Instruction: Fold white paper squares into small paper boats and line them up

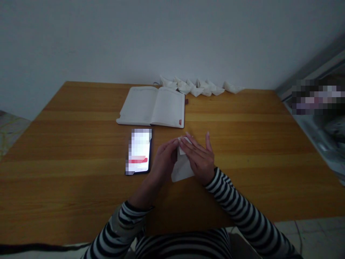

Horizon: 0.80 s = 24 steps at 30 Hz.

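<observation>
Paper sheet (182,168), folded, stands pinched between left hand (163,162) and right hand (198,158), with smartphone (138,151) at 9 o'clock and open notebook (152,107) at 11 o'clock.

On the wooden tabletop (256,122) in front of me, a smartphone (138,151) lies face up, its bright screen blurred out. Just beyond it sits an open notebook (153,106) — and past that, a row of folded white paper shapes (201,87) lines the far edge against the white wall (172,39). Off to my right, a pixelated patch (318,97) hides something.
</observation>
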Available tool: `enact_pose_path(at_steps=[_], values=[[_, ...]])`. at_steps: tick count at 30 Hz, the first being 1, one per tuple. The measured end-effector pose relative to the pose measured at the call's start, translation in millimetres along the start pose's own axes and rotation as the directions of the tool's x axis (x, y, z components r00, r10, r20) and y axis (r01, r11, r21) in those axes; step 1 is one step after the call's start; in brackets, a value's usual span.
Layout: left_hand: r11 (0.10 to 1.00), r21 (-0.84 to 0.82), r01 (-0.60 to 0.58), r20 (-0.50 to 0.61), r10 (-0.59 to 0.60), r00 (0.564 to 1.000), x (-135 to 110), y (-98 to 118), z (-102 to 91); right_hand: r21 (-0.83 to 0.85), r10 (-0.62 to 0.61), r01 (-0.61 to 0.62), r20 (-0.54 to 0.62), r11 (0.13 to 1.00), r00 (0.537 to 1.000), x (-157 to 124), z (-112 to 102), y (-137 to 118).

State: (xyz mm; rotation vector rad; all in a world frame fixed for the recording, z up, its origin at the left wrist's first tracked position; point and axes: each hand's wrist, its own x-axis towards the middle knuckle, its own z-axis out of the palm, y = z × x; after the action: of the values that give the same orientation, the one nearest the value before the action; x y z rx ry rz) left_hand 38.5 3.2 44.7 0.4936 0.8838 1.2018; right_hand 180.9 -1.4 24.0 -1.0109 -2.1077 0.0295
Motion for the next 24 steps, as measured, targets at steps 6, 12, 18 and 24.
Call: enact_pose_path(at_steps=[6,12,18,24], values=[[0.995,0.093,-0.040,0.035,0.036,0.999,1,3,-5.2,-0.056,-0.027,0.028,0.029,0.998,0.999,1,2,-5],[0.963,0.248,-0.102,-0.044,0.116,0.992,0,3,-5.9,-0.062,-0.053,0.057,0.052,0.996,0.997,-2,6,-9],[0.905,0.394,-0.163,-0.114,0.224,0.968,-3,6,-4.3,-0.056,-0.049,0.049,0.003,0.997,0.999,-4,3,-17],[0.954,0.270,-0.128,-0.045,0.145,0.988,-3,6,-5.5,-0.029,-0.017,0.016,-0.014,0.999,1.000,-4,2,-13]])
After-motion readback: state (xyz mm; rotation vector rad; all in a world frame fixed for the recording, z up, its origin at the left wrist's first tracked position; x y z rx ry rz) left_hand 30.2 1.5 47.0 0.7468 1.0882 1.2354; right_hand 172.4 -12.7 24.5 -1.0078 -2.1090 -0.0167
